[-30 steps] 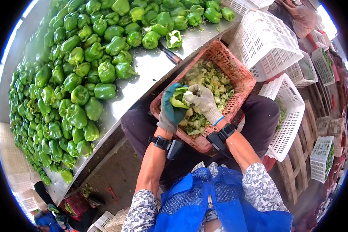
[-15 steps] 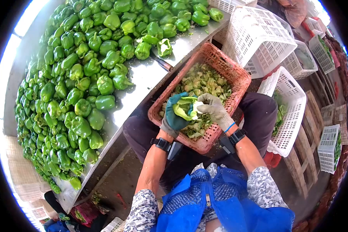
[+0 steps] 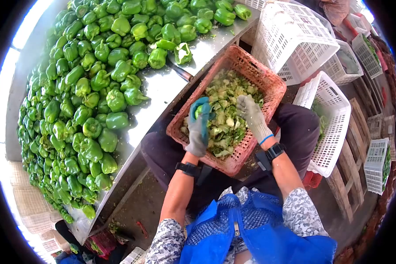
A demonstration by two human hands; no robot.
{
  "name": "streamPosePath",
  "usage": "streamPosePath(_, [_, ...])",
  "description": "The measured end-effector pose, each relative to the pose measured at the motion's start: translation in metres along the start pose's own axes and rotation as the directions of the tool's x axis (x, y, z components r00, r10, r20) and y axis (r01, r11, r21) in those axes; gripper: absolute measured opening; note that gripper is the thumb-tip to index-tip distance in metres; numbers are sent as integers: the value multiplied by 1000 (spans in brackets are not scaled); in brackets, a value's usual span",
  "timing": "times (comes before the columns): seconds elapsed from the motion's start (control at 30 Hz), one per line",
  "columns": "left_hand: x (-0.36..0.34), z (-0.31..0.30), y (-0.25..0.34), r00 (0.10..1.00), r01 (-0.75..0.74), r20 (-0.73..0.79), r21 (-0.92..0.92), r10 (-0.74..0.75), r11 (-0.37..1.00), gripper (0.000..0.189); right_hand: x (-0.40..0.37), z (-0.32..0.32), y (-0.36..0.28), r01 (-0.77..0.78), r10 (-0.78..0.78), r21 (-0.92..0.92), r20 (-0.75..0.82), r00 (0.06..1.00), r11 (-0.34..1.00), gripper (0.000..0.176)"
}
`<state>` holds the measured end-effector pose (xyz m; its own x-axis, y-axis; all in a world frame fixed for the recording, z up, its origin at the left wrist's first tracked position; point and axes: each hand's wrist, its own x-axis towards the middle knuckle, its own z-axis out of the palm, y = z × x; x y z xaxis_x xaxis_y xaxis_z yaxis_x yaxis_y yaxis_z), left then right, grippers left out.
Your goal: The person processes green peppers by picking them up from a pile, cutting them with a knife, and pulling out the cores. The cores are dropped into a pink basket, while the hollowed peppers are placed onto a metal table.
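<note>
We had open room above the red basket (image 3: 262, 66). At ten o'clock a bare strip of steel table (image 3: 163, 92) lay passable; beyond it, piled peppers (image 3: 116, 99) crowded us. At two o'clock, white crates (image 3: 295, 39) blocked.

One head-worn fisheye camera (its frame rounding into black) looks forward and steeply down; we see from close above the red basket (image 3: 233, 163) at our knees, the steel table (image 3: 163, 88) spreading left.

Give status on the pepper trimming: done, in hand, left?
Done: red basket on the lap is well filled with pepper scraps. In hand: left hand grips one pepper; right hand is open above the scraps. Left: a big pile of whole peppers on the steel table.
</note>
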<state>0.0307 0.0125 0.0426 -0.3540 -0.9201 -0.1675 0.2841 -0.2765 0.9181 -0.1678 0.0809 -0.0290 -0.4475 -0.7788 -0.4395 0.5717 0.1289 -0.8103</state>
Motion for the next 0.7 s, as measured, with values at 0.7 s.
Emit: streamPosePath(0.7, [15,-33,11,948,311,284,-743,-142,593,57,-17,97,6,-126,115,81,124,986,989,85])
